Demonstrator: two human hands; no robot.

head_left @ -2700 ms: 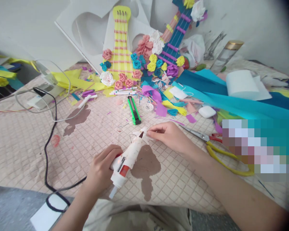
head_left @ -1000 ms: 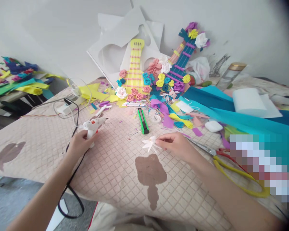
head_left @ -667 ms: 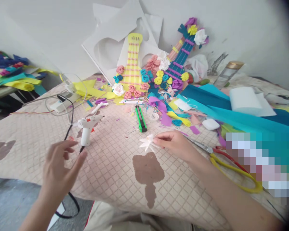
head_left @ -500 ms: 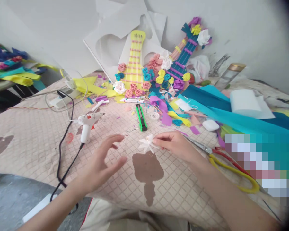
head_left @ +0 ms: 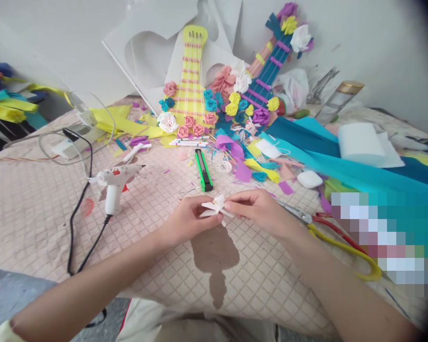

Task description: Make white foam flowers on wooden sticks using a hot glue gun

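Note:
A small white paper flower point(head_left: 218, 204) with narrow petals is held between both hands, above the brown patch on the quilted cloth. My left hand point(head_left: 192, 216) pinches its petals from the left, thumb in front. From the right, my right hand point(head_left: 251, 207) grips the flower's edge between thumb and fingertips. Just beyond the hands lies a green and black utility knife point(head_left: 204, 170). The white glue gun point(head_left: 114, 187) stands to the left of my left hand, its black cord running toward the front edge.
Scissors point(head_left: 308, 218) with red and yellow handles lie beside my right forearm. Paper-flower-covered guitar shapes, one yellow point(head_left: 192, 71) and one blue point(head_left: 269, 76), lean at the back. Teal paper point(head_left: 342, 175), a white roll point(head_left: 360, 142) and coloured scraps cover the right side.
My left hand has moved right and closed on the white flower, where before it was open and apart from it. My right hand still holds the flower. The view has shifted slightly.

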